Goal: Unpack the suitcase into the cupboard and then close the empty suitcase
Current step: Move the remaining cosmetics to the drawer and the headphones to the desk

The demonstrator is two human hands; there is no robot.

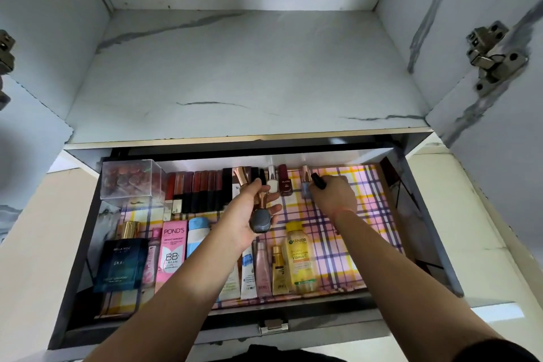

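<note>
One bottle (260, 221) in left hand (239, 222), one tube (319, 181) in right hand (336, 195)

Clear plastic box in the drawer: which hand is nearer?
Left. The left hand, holding small bottles, is right of the clear plastic box; the right hand, gripping a black tube, lies farther right.

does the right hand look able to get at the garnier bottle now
Probably yes for reach: the Garnier bottle lies uncovered, nothing above it, but the right hand grips a small black tube.
</note>
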